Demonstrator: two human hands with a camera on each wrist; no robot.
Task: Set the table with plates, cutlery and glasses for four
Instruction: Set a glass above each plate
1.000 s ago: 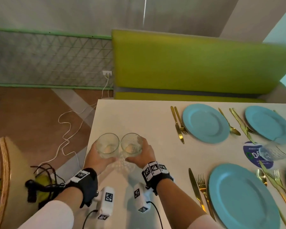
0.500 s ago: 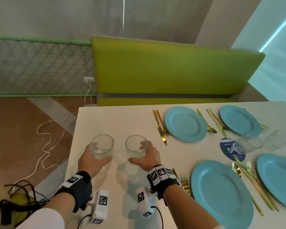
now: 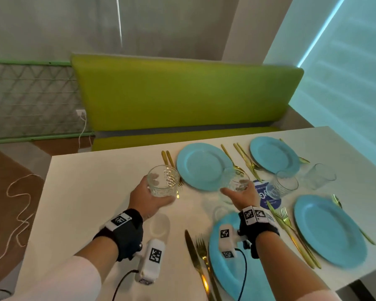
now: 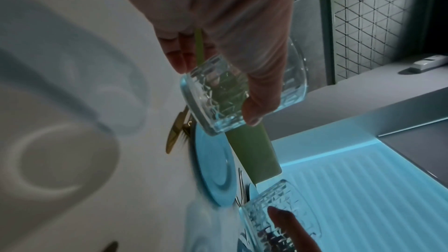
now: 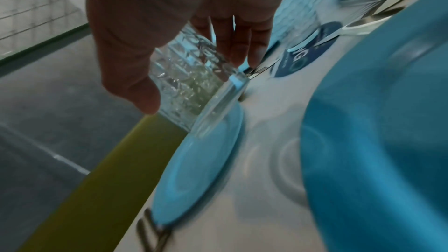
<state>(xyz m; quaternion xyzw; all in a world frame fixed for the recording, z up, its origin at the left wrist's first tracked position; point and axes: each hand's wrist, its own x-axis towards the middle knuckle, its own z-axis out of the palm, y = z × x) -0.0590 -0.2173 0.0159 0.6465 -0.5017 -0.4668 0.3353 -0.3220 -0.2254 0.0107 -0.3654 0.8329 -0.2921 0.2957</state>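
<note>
My left hand [image 3: 149,199] grips a clear cut-pattern glass [image 3: 163,180] above the white table [image 3: 85,192], left of the far-left blue plate [image 3: 202,166]. In the left wrist view its thumb and fingers wrap that glass [image 4: 218,101]. My right hand [image 3: 241,197] holds a second glass [image 3: 237,180] in the air between that plate and the near-left blue plate [image 3: 224,263]; the right wrist view shows the glass [image 5: 194,83] lifted off the table. Two more blue plates [image 3: 274,154] [image 3: 330,231] lie to the right. Gold cutlery [image 3: 199,263] flanks each plate.
Two other glasses [image 3: 282,186] [image 3: 319,175] stand at the table's middle, one on a round blue sticker [image 3: 267,199]. A green bench [image 3: 182,96] runs along the table's far side. A white cable [image 3: 17,205] trails over the brown floor at left.
Both hands have carried their glasses to the right, away from the table's left end and toward the plates. The right glass has gone farther and the two are now wider apart.
</note>
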